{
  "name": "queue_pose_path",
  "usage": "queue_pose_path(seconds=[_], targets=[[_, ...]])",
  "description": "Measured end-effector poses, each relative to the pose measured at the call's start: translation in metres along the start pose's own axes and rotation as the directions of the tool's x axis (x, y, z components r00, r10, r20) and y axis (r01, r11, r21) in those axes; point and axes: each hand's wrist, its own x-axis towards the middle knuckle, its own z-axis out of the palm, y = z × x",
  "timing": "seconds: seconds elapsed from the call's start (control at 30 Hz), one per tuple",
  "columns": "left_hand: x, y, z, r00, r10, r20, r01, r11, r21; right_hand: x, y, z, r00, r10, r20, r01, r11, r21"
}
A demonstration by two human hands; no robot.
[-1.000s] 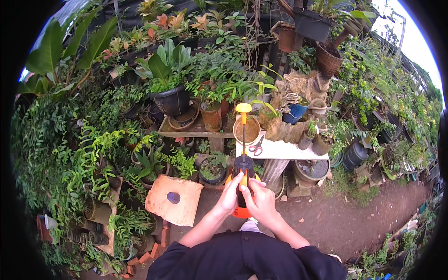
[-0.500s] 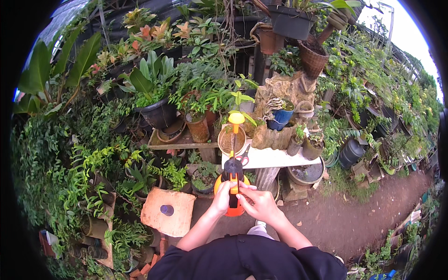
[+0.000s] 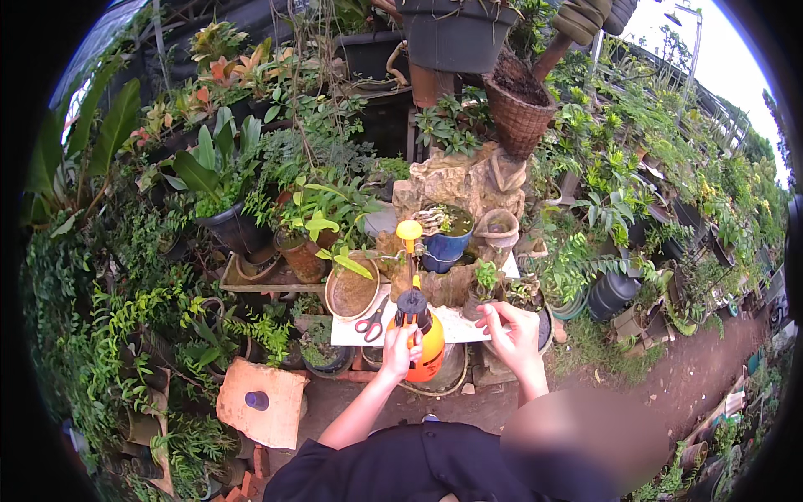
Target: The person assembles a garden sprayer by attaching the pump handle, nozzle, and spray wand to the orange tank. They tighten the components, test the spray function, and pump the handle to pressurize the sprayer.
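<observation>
Amid a crowded garden of potted plants, the left hand (image 3: pixel 400 351) grips an orange sprayer (image 3: pixel 422 335) by a white shelf (image 3: pixel 351 333) while the right hand (image 3: pixel 512 335) hovers loosely curled, holding nothing.

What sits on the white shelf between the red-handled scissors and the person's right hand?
In the head view, the orange pump sprayer, gripped by the left hand, stands between the scissors and the right hand.

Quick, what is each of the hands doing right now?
Left hand: closed around the orange plastic pump sprayer bottle.
Right hand: raised, fingers loosely curled, holding nothing that can be seen.
</observation>
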Motion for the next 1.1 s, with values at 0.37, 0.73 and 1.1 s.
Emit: queue_pose_path(seconds=[0.37,0.73,1.1], targets=[[0.038,-0.024,0.061,0.986,0.165,0.001,-0.164,0.976,0.142,0.053,0.043,-0.020,0.998,-0.032,0.048,0.026,0.992,0.122],[0.074,-0.035,0.073,0.984,0.119,-0.133,-0.118,0.993,0.010,0.146,0.013,-0.004,0.943,-0.318,0.095,0.326,0.941,-0.088],[0.070,-0.036,0.086,0.972,0.157,-0.172,-0.143,0.985,0.094,0.187,-0.015,0.034,0.814,-0.441,0.377,0.538,0.818,-0.204]])
